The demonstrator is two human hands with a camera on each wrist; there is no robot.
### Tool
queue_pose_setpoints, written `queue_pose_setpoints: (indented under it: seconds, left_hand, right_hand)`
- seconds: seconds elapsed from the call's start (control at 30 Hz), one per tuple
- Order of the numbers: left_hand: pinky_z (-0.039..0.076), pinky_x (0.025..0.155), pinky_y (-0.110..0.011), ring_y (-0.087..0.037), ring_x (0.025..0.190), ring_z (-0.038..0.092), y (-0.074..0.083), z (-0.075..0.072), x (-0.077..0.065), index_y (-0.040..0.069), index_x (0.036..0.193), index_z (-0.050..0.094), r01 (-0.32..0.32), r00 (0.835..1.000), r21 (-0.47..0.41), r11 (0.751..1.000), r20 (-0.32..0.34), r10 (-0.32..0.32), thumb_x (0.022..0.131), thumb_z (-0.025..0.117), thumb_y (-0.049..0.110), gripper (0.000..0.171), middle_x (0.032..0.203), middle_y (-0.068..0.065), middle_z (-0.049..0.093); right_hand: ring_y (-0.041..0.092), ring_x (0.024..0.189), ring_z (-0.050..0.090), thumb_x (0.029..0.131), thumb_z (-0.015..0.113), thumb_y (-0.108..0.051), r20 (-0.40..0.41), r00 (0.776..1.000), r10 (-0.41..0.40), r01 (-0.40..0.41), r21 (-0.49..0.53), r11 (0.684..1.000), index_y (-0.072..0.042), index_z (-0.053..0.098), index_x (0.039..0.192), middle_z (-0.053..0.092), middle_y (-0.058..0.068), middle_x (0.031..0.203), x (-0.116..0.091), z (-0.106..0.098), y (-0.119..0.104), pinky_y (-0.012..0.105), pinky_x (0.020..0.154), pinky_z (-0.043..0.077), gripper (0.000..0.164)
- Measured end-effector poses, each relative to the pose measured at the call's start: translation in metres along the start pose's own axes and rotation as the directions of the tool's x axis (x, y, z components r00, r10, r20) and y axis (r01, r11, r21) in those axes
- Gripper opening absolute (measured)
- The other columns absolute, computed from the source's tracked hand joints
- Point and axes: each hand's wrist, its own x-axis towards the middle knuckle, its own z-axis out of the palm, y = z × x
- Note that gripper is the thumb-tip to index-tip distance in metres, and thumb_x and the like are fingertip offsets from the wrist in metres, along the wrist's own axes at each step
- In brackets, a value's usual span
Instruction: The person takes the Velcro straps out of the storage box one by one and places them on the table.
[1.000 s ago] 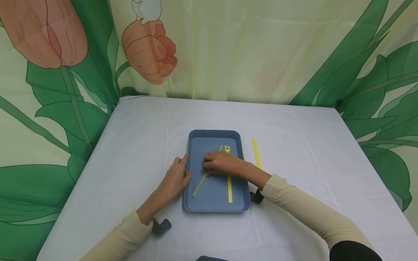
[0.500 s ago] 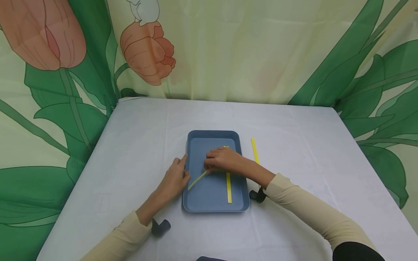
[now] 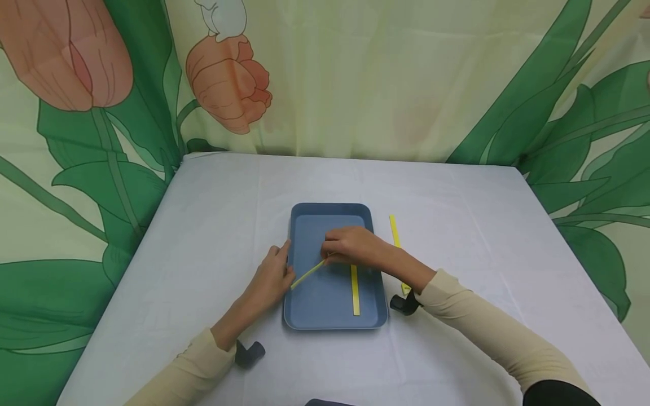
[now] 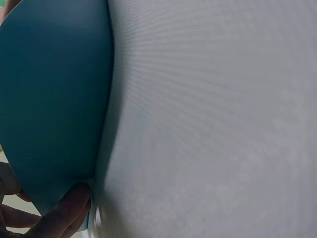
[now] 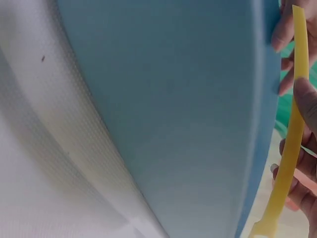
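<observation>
Above the blue tray [image 3: 320, 307], the pinched yellow strip [image 3: 307, 274] slants toward the tray's left rim, grasped between thumb and fingers of the right hand [image 3: 352, 246]. At that rim, the left hand [image 3: 269, 276] has its thumb over the edge and its other fingers outside, grasping the tray. The strip looks thin and bendy, so it could twist or slip if the pinch loosens; its free end lies near the left thumb and might snag there or on the rim. Too hard a pull on the rim could shift the tray. Inside the tray, right of centre, lies a second strip [image 3: 355, 290], partly covered by the right hand. Just right of the tray, a third strip [image 3: 395, 230] lies on the surface [image 3: 472, 225]; the right forearm crosses it, and the dark wrist mount [image 3: 404, 304] could brush it.
</observation>
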Motion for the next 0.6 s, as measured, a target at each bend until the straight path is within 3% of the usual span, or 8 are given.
queue_pose_setpoints:
  seconds: [0.3,0.6]
  left_hand:
    - [0.046,0.059,-0.025,-0.015,0.071,0.049,0.001,0.001,0.002,-0.009,0.14,0.035,0.037,0.999,0.015,0.999,0.029,-0.037,0.086,0.061,-0.001,0.061,0.099,-0.015,0.05]
    - [0.046,0.059,-0.025,-0.015,0.071,0.049,0.001,0.001,0.002,-0.009,0.14,0.035,0.035,0.999,0.018,0.999,0.021,-0.035,0.086,0.061,0.001,0.06,0.099,-0.015,0.05]
  right_hand:
    - [0.006,0.068,0.051,0.076,0.078,-0.025,-0.035,0.999,0.024,-0.024,-0.017,1.0,-0.017,0.067,0.084,0.056,-0.006,0.078,-0.005,-0.01,0.002,0.019,0.059,0.045,0.016]
    - [0.006,0.068,0.052,0.075,0.079,-0.025,-0.045,0.998,0.045,-0.047,-0.042,0.998,-0.018,0.068,0.083,0.057,-0.006,0.078,-0.009,-0.015,0.002,0.019,0.06,0.045,0.016]
